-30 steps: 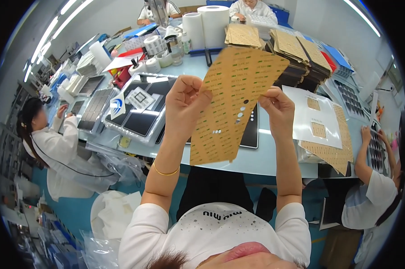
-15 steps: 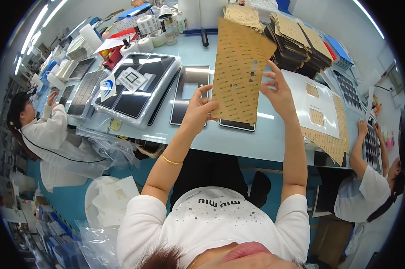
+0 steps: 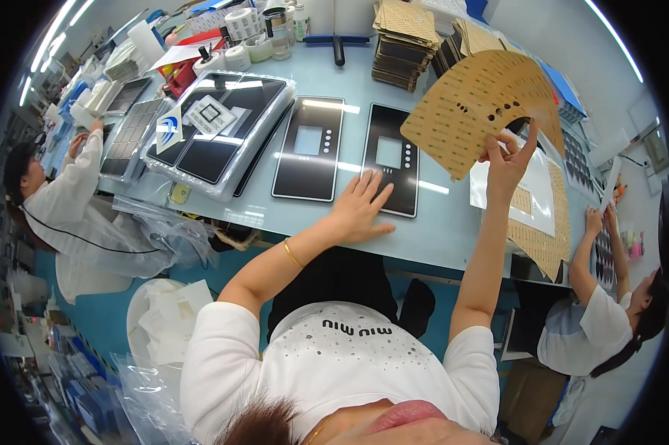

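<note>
My right hand pinches a brown patterned backing sheet and holds it up over the right part of the table. The sheet is bowed and tilted, with a row of small dark holes and a larger opening. My left hand is open, its fingers spread over the near left edge of a black panel. That panel has a clear rectangular window and a column of round holes. To its left lies a similar black panel, apart from my hands.
Plastic-wrapped black panels are stacked on the left. At the back stand stacks of brown sheets, paper rolls and a black-handled squeegee. A white sheet lies over brown sheets at right. Co-workers sit on both sides.
My left hand has let go of the brown sheet and come down to the black panel. My right hand has carried the sheet rightward, tilting it and uncovering the panel.
</note>
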The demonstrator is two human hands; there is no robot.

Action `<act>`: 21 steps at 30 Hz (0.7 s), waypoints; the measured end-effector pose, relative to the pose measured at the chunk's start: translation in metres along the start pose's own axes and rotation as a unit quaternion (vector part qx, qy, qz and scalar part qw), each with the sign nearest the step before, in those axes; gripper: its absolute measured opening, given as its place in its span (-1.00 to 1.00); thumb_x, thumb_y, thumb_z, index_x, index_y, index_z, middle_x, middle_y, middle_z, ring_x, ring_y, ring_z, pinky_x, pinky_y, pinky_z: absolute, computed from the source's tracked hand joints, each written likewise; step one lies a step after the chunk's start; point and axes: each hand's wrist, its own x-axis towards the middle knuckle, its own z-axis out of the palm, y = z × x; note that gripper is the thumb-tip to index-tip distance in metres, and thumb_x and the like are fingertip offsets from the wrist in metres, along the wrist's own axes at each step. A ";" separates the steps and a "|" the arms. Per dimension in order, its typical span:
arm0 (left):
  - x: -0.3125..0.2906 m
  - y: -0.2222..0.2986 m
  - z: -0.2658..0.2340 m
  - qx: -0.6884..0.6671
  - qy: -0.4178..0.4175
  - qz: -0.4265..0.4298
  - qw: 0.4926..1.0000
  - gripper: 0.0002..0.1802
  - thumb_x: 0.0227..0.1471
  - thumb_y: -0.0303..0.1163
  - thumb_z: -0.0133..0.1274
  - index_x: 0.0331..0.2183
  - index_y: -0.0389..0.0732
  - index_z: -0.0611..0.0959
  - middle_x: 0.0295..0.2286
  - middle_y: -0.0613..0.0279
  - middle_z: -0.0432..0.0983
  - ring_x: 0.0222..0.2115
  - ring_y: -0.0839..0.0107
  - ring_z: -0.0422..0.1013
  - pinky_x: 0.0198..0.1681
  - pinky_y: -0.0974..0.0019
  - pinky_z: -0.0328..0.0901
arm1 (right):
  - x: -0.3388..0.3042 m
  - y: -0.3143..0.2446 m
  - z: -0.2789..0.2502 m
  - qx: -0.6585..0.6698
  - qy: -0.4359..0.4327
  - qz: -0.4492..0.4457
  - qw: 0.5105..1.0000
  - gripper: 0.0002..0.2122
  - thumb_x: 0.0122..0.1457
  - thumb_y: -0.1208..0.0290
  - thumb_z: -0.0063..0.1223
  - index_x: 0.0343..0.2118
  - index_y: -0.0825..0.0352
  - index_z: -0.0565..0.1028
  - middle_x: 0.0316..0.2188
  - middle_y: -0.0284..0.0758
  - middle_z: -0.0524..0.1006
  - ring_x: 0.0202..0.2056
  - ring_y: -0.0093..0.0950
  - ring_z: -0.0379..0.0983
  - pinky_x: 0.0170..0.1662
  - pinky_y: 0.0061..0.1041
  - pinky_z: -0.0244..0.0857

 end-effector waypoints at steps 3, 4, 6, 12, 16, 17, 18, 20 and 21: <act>-0.026 0.021 -0.006 -0.010 -0.003 -0.023 1.000 -0.07 0.01 0.22 -0.12 0.20 -0.26 0.13 0.20 -0.25 -0.12 0.24 -0.10 -0.19 0.26 -0.02 -0.25 | -0.010 0.016 0.004 0.073 -0.048 0.060 0.994 -0.25 0.08 0.61 0.09 0.28 0.12 -0.07 -0.45 -0.31 0.48 -0.59 -0.62 0.38 -0.54 -0.65 0.29; -0.034 0.028 -0.010 -0.007 -0.014 -0.033 0.999 -0.05 -0.01 0.21 -0.08 0.20 -0.26 0.12 0.20 -0.25 -0.14 0.24 -0.10 -0.19 0.26 -0.01 -0.24 | -0.014 0.026 0.004 0.088 -0.066 0.094 0.989 -0.24 0.07 0.62 0.09 0.27 0.09 -0.06 -0.45 -0.32 0.47 -0.53 -0.62 0.38 -0.49 -0.65 0.28; -0.043 0.030 -0.004 -0.023 -0.003 -0.027 0.999 -0.05 -0.02 0.21 -0.08 0.19 -0.28 0.13 0.20 -0.27 -0.14 0.24 -0.09 -0.19 0.27 0.01 -0.26 | -0.025 0.053 0.007 0.136 -0.092 0.126 0.978 -0.24 0.07 0.64 0.08 0.28 0.06 -0.06 -0.45 -0.32 0.47 -0.51 -0.63 0.38 -0.47 -0.66 0.28; -0.041 -0.056 -0.057 -0.081 0.247 -0.036 0.965 -0.28 -0.14 -0.28 0.20 0.06 -0.26 0.35 0.06 -0.12 0.23 0.09 -0.08 0.15 0.15 0.03 0.08 | -0.053 0.085 0.020 0.229 -0.132 0.225 0.938 -0.23 0.08 0.69 0.04 0.28 -0.01 -0.06 -0.43 -0.32 0.47 -0.47 -0.65 0.37 -0.43 -0.69 0.27; -0.043 -0.181 -0.137 0.035 0.264 -0.325 0.907 -0.23 -0.11 -0.04 0.13 0.07 -0.25 0.33 -0.03 -0.18 0.33 -0.01 -0.06 0.29 0.04 0.07 0.23 | -0.055 0.090 0.021 0.258 -0.131 0.231 0.929 -0.24 0.09 0.69 0.05 0.27 -0.02 -0.04 -0.42 -0.32 0.48 -0.47 -0.67 0.36 -0.42 -0.71 0.27; -0.042 -0.204 -0.155 0.065 0.212 -0.436 0.872 -0.13 -0.12 0.09 0.10 0.11 -0.24 0.27 -0.03 -0.22 0.32 -0.02 -0.07 0.31 0.01 0.05 0.25 | -0.057 0.088 0.023 0.262 -0.132 0.230 0.928 -0.24 0.09 0.69 0.05 0.27 -0.02 -0.04 -0.42 -0.32 0.48 -0.47 -0.67 0.36 -0.42 -0.71 0.27; -0.039 -0.225 -0.167 0.079 0.160 -0.493 0.852 -0.03 -0.16 0.18 0.09 0.14 -0.22 0.20 -0.03 -0.23 0.32 -0.03 -0.06 0.32 -0.01 0.04 0.27 | -0.058 0.085 0.024 0.249 -0.116 0.234 0.933 -0.24 0.08 0.68 0.07 0.27 0.00 -0.03 -0.44 -0.34 0.48 -0.47 -0.66 0.37 -0.43 -0.70 0.27; -0.034 -0.255 -0.180 0.090 0.106 -0.544 0.828 0.08 -0.21 0.28 0.07 0.18 -0.20 0.12 -0.03 -0.25 0.32 -0.04 -0.06 0.33 -0.03 0.03 0.29 | -0.060 0.084 0.024 0.233 -0.098 0.237 0.938 -0.24 0.06 0.67 0.09 0.26 0.02 -0.01 -0.46 -0.36 0.48 -0.47 -0.66 0.38 -0.44 -0.68 0.27; -0.033 -0.266 -0.180 0.084 0.064 -0.579 0.808 0.13 -0.24 0.27 0.10 0.21 -0.18 0.07 -0.02 -0.21 0.31 -0.02 -0.05 0.32 -0.02 0.03 0.28 | -0.062 0.086 0.024 0.213 -0.103 0.237 0.942 -0.25 0.07 0.66 0.10 0.26 0.01 -0.01 -0.45 -0.36 0.47 -0.48 -0.68 0.36 -0.45 -0.72 0.25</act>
